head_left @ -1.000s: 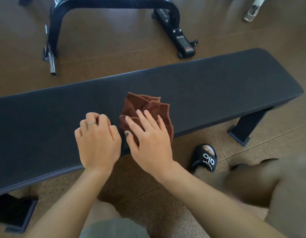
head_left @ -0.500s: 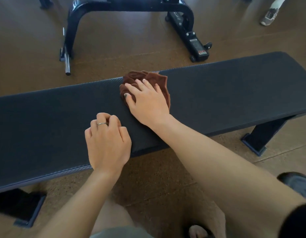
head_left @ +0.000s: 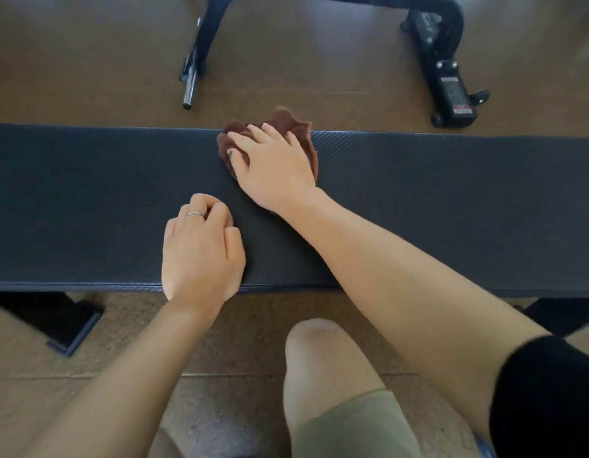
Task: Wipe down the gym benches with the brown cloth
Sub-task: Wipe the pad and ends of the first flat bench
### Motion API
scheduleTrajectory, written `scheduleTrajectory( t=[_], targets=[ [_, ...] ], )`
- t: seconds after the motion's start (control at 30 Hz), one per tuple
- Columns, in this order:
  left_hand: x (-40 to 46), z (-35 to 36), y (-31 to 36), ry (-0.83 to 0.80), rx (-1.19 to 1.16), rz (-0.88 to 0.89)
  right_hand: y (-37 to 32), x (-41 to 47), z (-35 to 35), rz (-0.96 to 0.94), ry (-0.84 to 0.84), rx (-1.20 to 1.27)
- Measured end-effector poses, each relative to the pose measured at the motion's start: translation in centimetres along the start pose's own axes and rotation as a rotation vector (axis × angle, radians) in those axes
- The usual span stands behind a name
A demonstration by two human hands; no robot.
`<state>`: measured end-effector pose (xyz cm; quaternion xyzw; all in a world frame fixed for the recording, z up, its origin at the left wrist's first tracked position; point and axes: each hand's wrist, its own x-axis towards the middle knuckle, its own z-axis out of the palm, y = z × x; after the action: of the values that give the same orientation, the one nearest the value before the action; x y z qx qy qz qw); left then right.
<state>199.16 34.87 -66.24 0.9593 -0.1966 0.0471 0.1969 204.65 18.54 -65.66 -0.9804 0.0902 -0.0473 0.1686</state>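
A long black padded gym bench (head_left: 451, 200) runs across the view from left to right. The crumpled brown cloth (head_left: 294, 128) lies at the bench's far edge, partly hanging past it. My right hand (head_left: 273, 166) lies flat on the cloth with straight fingers and presses it onto the pad. My left hand (head_left: 200, 249) rests on the near half of the bench with its fingers curled under, holding nothing; it wears a thin ring.
Beyond the bench stands a black metal equipment frame (head_left: 442, 61) with a chrome peg (head_left: 190, 89) on the brown floor. The bench's black feet (head_left: 65, 325) sit at the near left and right. My bare knee (head_left: 323, 352) is just below the bench edge.
My right hand has pushed the cloth from the near edge across the pad to the far edge. The left hand has stayed on the near side. My view has shifted over the bench.
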Motion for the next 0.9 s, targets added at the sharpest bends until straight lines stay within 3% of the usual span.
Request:
scheduleTrajectory(
  t=[0.13, 0.23, 0.3, 0.43, 0.5, 0.6, 0.67, 0.73, 0.9],
  targets=[
    [-0.2, -0.2, 0.0, 0.014, -0.011, 0.000, 4.6, -1.3, -1.3, 0.001, 0.053, 0.006],
    [-0.2, -0.3, 0.3, 0.015, -0.008, -0.005, 12.8, -4.3, -3.9, 0.160, 0.221, -0.028],
    [-0.3, -0.3, 0.5, 0.026, -0.004, -0.009, 17.0, -5.9, -6.0, 0.308, 0.183, -0.013],
    [-0.1, 0.0, 0.5, 0.038, 0.008, -0.009, 16.0, -5.4, -6.1, 0.482, 0.205, -0.035],
    [0.0, 0.1, 0.4, 0.034, 0.025, 0.009, 11.6, -3.9, -4.3, 0.355, 0.204, -0.075],
    [0.0, 0.0, 0.5, 0.033, 0.032, 0.008, 4.5, -2.1, -1.4, 0.072, 0.073, -0.064],
    [-0.1, -0.1, 0.4, 0.031, 0.019, -0.002, 3.2, -2.1, -1.0, -0.007, 0.013, -0.033],
    [-0.3, -0.2, 0.3, 0.035, 0.003, -0.020, 5.6, -3.8, -1.8, -0.022, 0.027, 0.001],
    [-0.3, -0.3, 0.7, 0.035, 0.015, -0.012, 12.8, -13.7, -5.8, 0.174, 0.071, -0.005]
  ],
)
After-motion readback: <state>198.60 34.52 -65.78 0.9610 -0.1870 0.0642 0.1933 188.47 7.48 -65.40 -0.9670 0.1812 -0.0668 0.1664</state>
